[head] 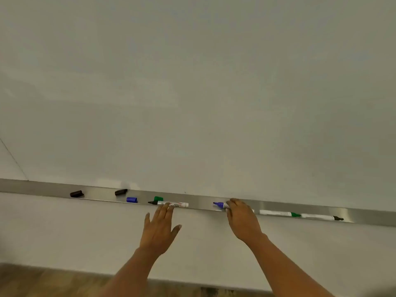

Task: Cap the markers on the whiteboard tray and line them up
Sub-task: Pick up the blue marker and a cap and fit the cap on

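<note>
A long metal whiteboard tray (199,201) holds several uncapped markers and loose caps. My left hand (159,230) is spread open, its fingertips just touching a black-tipped marker (171,204). My right hand (242,219) is curled over a blue-tipped marker (219,204) and grips its body. Further right lie a green-tipped marker (278,213) and another black-tipped marker (321,217), end to end. Two black caps (76,194) (121,192), a blue cap (131,199) and a green cap (158,198) lie at the left part of the tray.
The blank whiteboard (192,93) fills the view above the tray. Below the tray is a plain white wall (64,232), then a strip of wooden floor (42,281) at the bottom.
</note>
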